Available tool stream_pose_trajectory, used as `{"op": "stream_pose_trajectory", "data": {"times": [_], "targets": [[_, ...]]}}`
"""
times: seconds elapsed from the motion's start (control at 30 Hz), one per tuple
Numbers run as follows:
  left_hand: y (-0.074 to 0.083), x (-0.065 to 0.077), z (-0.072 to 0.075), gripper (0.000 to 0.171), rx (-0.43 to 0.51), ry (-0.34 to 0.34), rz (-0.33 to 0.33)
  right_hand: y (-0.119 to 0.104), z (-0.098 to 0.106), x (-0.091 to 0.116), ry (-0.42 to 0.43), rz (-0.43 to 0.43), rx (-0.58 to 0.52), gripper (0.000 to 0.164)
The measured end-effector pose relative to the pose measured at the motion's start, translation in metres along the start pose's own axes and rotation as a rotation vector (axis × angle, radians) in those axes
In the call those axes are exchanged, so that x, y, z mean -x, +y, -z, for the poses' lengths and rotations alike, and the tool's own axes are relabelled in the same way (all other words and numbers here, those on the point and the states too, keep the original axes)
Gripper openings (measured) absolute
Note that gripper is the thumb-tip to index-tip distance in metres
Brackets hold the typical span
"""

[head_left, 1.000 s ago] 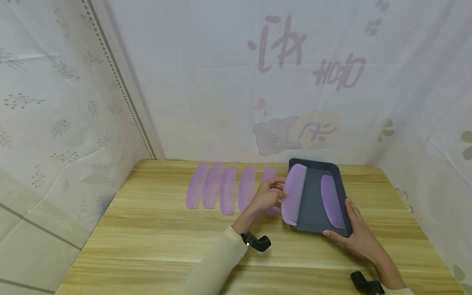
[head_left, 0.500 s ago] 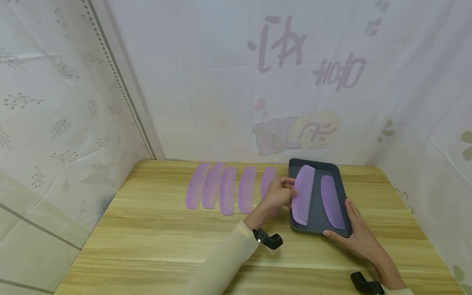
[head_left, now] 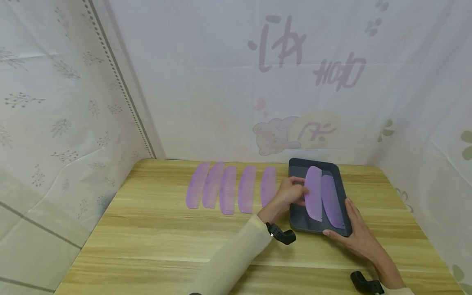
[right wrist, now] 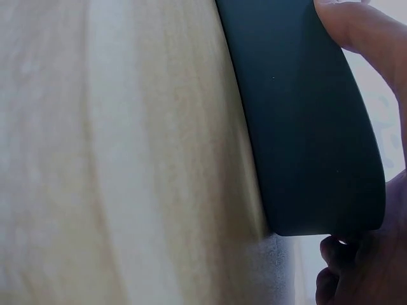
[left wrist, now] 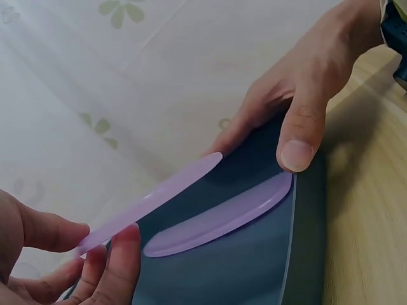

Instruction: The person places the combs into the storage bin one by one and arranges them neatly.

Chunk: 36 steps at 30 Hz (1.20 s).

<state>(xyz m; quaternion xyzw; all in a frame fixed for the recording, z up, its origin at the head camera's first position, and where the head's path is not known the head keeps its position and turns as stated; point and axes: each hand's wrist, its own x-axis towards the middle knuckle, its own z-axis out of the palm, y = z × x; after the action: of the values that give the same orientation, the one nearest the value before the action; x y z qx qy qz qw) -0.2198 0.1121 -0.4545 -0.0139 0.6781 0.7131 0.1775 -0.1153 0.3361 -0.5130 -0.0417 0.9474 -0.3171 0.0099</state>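
Note:
My left hand (head_left: 288, 193) pinches a light purple comb (head_left: 313, 194) by its curved back, thumb on one face and fingers on the other. The comb is above the dark grey tray (head_left: 299, 219), teeth toward the right. A second purple comb (head_left: 333, 203) lies in the tray along its right side. In the left wrist view the pinched comb (left wrist: 152, 203) is tilted and raised above the lying comb (left wrist: 219, 223). My right hand (head_left: 363, 239) grips the tray's near right corner. The right wrist view has the thumb at the rim of the tray (right wrist: 305, 121).
Several more purple combs (head_left: 228, 190) lie in a row on the wooden table (head_left: 155, 246), left of the tray. The rightmost comb (head_left: 268, 184) is partly behind my left hand. A printed cloth (head_left: 206, 82) hangs behind the table.
My left hand has carried the pinched comb rightward, from the tray's left edge to near the lying comb. The right hand and the tray have stayed put.

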Motion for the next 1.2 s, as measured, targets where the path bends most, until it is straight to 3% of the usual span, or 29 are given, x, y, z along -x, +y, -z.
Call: {"op": "stream_pose_trajectory", "data": {"times": [0.53,0.9,1.2], "targets": [[-0.005,-0.010,-0.031,0.028,0.002,0.050,0.051,0.003,-0.001,0.001,-0.007,0.003,-0.024,0.126],[-0.007,-0.017,-0.043,0.026,0.018,0.080,0.083,0.001,0.000,0.000,-0.010,0.022,-0.037,0.125],[-0.010,-0.016,-0.048,0.028,0.072,-0.001,0.086,0.003,0.000,-0.001,-0.012,0.020,-0.044,0.125]]}}
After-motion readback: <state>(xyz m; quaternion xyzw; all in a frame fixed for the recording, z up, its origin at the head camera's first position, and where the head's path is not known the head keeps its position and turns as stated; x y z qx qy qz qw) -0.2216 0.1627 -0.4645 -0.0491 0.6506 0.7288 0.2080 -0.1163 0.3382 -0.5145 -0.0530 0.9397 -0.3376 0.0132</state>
